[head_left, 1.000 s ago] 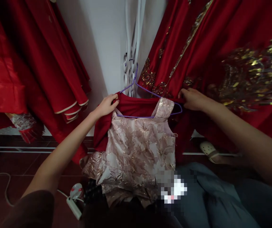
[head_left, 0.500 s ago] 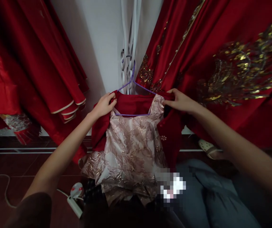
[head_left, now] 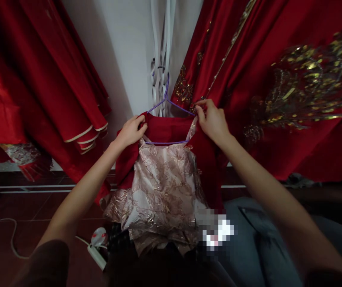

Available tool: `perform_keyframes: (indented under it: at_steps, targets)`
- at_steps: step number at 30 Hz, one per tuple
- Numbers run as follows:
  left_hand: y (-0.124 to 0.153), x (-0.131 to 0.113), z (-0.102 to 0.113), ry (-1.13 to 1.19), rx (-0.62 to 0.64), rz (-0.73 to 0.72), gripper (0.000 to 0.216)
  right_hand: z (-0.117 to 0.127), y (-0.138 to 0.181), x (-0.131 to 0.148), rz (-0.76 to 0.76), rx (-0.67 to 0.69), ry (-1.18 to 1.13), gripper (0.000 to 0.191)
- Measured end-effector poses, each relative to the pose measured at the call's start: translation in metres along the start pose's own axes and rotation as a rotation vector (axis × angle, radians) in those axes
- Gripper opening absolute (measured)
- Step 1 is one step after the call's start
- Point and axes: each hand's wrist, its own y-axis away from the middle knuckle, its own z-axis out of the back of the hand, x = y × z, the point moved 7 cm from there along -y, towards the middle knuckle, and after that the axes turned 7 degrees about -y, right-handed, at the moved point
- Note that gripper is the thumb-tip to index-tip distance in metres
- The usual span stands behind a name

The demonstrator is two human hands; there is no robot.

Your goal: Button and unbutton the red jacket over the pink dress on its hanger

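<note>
A pink and gold brocade dress (head_left: 165, 187) with a red garment (head_left: 165, 129) over it hangs on a purple wire hanger (head_left: 166, 104) in front of me. My left hand (head_left: 130, 130) is closed on the red cloth at the hanger's left shoulder. My right hand (head_left: 212, 119) pinches the red cloth at the right shoulder, close to the hanger's wire. The hanger's hook rises toward white straps (head_left: 162, 59) against the wall.
Red satin gowns (head_left: 48, 79) hang at the left, and a red gown with gold embroidery (head_left: 293, 87) hangs at the right. A white power strip (head_left: 97, 255) with a cable lies on the dark red floor. My jeans-clad leg (head_left: 248, 239) is at the lower right.
My right hand has moved left and up along the hanger's shoulder, drawing the red cloth in over the dress strap. My left hand has stayed put.
</note>
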Motion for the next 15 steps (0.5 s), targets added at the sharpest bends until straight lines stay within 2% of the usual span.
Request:
perform_keyframes:
  at_steps: [3,6,8,11,13,15]
  targets:
    - [0.001,0.001,0.001,-0.032,-0.008,0.020,0.008,-0.031,0.009,0.021,-0.021,0.061,-0.127,0.041]
    - [0.005,0.001,0.007,-0.056,-0.041,0.034,0.010,-0.050,0.037,0.033,-0.041,0.125,-0.220,0.051]
    - [0.011,0.000,0.017,-0.073,-0.124,0.064,0.013,-0.048,0.056,0.025,-0.085,0.071,-0.280,0.047]
    - [0.025,-0.005,0.029,-0.042,-0.268,0.172,0.019,-0.039,0.076,0.005,-0.166,-0.083,-0.386,0.033]
    - [0.031,-0.013,0.023,0.060,-0.258,0.236,0.023,-0.039,0.080,-0.001,-0.182,-0.128,-0.452,0.029]
    - [0.031,-0.027,0.006,0.187,-0.181,0.250,0.024,-0.049,0.080,0.006,-0.165,-0.081,-0.490,0.027]
